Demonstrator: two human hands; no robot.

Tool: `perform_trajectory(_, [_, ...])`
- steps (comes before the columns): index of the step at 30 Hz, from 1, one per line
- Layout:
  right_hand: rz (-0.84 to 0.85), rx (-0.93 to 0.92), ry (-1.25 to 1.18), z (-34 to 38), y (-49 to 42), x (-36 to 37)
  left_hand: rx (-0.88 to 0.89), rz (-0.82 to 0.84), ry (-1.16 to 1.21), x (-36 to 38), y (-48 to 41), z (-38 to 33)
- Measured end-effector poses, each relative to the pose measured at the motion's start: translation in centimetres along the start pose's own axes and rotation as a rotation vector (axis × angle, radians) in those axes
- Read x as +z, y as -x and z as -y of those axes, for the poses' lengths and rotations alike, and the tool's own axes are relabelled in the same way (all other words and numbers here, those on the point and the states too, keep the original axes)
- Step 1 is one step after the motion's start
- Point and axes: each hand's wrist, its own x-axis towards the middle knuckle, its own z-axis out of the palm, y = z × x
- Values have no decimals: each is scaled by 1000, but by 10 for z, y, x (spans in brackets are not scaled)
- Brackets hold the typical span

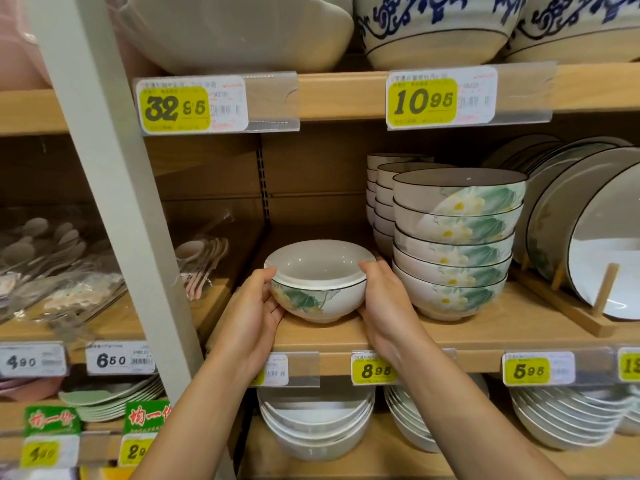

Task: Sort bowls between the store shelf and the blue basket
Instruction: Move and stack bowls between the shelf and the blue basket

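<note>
Together the left hand [254,317] and the right hand [384,306] are gripping a lotus-patterned bowl [322,301], each curling round one side of it. It is sitting near the front edge of the wooden shelf [485,336], carrying a plain white bowl [318,263] nested in it, just left of a stack of matching bowls [457,244].

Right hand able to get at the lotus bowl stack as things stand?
Probably, path-wise: the lotus bowl stack stands just right of the right hand, nothing between. But that hand and the left hand hold the nested bowls, so it must release first.
</note>
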Motion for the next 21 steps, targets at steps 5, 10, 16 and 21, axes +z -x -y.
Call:
perform_trajectory(5, [-56,19,-34,1,-6,2,72,-44,-39,1,8,3])
perform_trajectory(10, [56,-24,99,-7,5,-1,30,-62,13,0,12,1])
perform_trajectory(16, [83,-44,112,-6,2,-2,0,-36,43,-4,13,-2])
perform_trajectory(21, [87,-41,89,-4,0,-4,-10,-49,70,-5,13,-3])
